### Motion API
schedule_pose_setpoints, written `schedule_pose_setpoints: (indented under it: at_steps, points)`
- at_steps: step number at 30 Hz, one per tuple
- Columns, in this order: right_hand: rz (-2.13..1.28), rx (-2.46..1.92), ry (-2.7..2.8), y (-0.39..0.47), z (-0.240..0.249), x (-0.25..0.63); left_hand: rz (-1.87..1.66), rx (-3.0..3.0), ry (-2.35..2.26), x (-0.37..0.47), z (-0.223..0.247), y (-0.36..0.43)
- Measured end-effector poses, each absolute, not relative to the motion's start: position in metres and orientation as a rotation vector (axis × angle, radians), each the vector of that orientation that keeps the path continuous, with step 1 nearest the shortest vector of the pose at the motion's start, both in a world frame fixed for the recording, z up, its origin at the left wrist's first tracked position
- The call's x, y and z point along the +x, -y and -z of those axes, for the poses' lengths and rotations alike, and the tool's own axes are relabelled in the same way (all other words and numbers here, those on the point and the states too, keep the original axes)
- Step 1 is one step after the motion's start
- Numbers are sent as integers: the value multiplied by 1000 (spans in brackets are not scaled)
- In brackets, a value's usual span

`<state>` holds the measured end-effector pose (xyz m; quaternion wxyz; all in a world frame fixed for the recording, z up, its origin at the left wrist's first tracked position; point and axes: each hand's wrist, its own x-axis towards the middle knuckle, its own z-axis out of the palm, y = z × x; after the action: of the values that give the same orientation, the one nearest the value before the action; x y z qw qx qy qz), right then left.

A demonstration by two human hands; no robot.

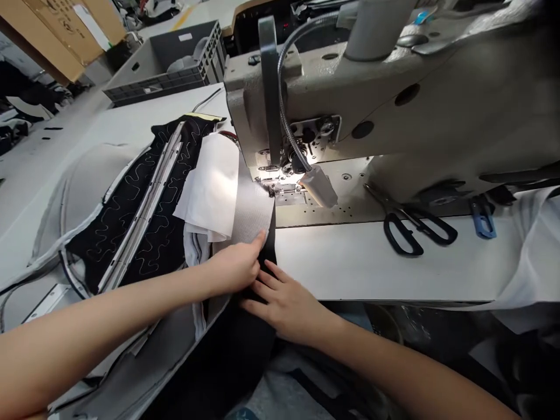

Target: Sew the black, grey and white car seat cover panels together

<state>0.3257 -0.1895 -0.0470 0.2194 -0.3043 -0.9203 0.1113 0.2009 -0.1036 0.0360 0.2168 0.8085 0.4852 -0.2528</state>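
A sewing machine [301, 93] stands over the table, its lit needle area at the edge of a grey fabric panel [251, 213]. My left hand [238, 265] rests on this panel with the index finger stretched toward the needle; the other fingers are curled at the fabric's edge. Just below, my right hand [284, 303] lies on a black fabric layer [245, 344], its fingers apart and close to the left hand. The layers run under the presser foot. A white cloth piece [214, 186] lies on the panel, beside a black stitched section [114, 221].
Black-handled scissors [406, 224] and a blue thread snipper [483, 219] lie right of the needle. A grey crate [157, 81] stands behind at the left, near a cardboard box [65, 35]. White fabric [536, 251] hangs over the table's right side. A lamp [319, 185] sits beside the needle.
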Motion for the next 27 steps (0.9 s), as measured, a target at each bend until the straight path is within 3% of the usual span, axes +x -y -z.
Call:
schedule_pose_setpoints:
  at_steps: [6,14,27]
  points:
    - [-122,-715,2453,207,57,299,526,2110,-1310,204,-22,100]
    - [-119,-697,2337,224,62,290,331,2035,-1337,203,-16,104]
    - [-118,-696,2346,210,66,305,373,2079,-1391,231,-16,55]
